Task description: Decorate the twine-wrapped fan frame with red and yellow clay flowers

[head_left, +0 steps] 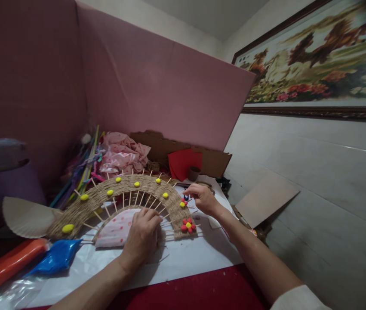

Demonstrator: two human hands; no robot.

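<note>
An arched piece of woven twine on thin sticks (pixel 97 196) lies on white paper, dotted with yellow discs. Near its right end sits a red flower with a yellow centre (pixel 188 225); above that is a smaller, partly made red and yellow one (pixel 183 203). My left hand (pixel 143 230) rests with bent fingers on the dotted pink cloth (pixel 115 230) inside the arch; what it may grip is hidden. My right hand (pixel 200 197) is pinched just above the smaller flower, on something too small to make out.
Orange (pixel 15 260) and blue (pixel 55 257) bags lie at the left front, below a pale fan-shaped piece (pixel 28 217). Behind the arch are crumpled pink cloth (pixel 123 155), red sheets (pixel 183 163) and a small brown pot (pixel 194 173). A board (pixel 266 200) leans at right.
</note>
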